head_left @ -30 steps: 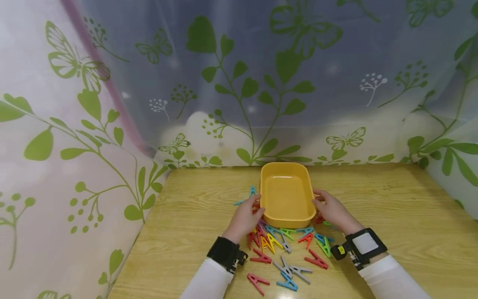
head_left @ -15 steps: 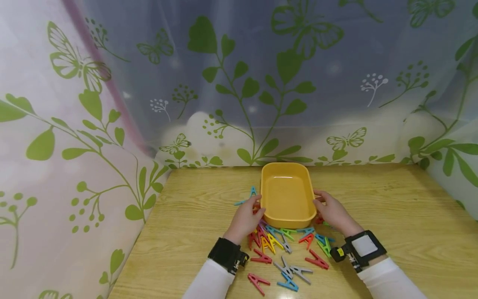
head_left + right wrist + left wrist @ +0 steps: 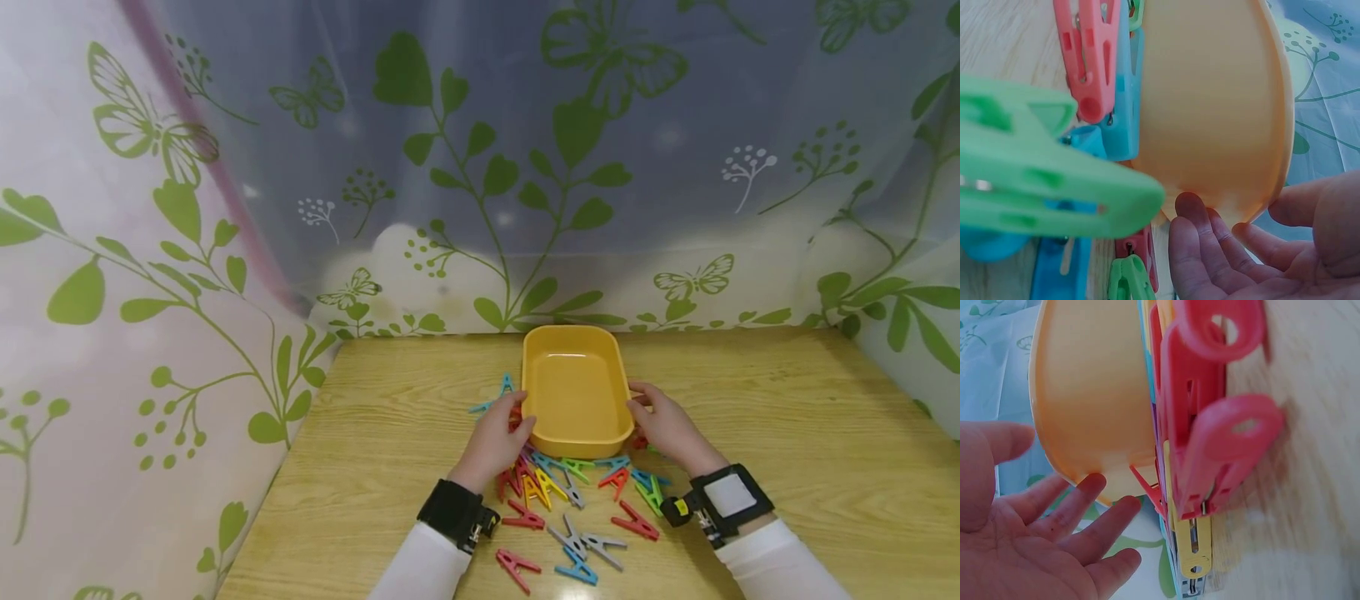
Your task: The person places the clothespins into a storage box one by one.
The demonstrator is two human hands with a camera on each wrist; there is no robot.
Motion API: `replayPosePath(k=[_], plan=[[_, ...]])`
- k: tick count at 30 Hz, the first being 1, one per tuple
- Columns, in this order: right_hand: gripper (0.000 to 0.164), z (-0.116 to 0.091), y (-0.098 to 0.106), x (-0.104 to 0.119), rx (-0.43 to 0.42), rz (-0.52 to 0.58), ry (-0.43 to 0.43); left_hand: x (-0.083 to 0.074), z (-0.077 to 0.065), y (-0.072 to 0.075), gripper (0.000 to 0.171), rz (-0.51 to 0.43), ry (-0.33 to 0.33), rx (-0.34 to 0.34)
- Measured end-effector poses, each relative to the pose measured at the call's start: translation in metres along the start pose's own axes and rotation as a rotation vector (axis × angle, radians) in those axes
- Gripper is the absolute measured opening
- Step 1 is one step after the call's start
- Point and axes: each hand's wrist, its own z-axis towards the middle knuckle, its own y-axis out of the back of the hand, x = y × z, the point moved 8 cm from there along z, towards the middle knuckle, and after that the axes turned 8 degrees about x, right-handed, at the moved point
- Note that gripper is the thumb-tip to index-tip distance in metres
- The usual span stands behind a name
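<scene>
A yellow plastic tub [image 3: 576, 392] with rounded corners sits upright near the back of the wooden table, its inner floor visible. At its left side my left hand [image 3: 491, 442] has its fingertips right at the wall; in the left wrist view, the thumb is beside the rim and the fingers are spread loosely. My right hand [image 3: 670, 422] touches the tub's right side with relaxed fingers, thumb tip at the rim in the right wrist view. Clothespins crowd the tub's near end, including yellow ones [image 3: 546, 487], a green one [image 3: 1041, 162] and pink ones [image 3: 1229, 450].
Nearer the front edge lie a red clothespin [image 3: 636, 522], a grey one [image 3: 604, 550], a blue one [image 3: 577, 567] and a pink one [image 3: 517, 570]. Beyond the left hand is another blue clothespin [image 3: 507, 383]. A leaf-patterned curtain [image 3: 442, 250] encloses the wooden table [image 3: 787, 433].
</scene>
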Motion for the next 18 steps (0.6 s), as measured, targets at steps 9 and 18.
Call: replayPosePath(k=[9, 18], plan=[[0.052, -0.0001, -0.0011, 0.0015, -0.017, -0.011, 0.001, -0.0013, -0.0024, -0.0009, 0.049, 0.010, 0.016, 0.006], [0.052, 0.0003, -0.0015, 0.0003, -0.031, -0.031, 0.004, -0.0008, -0.0033, -0.0010, 0.047, 0.000, 0.022, -0.029]])
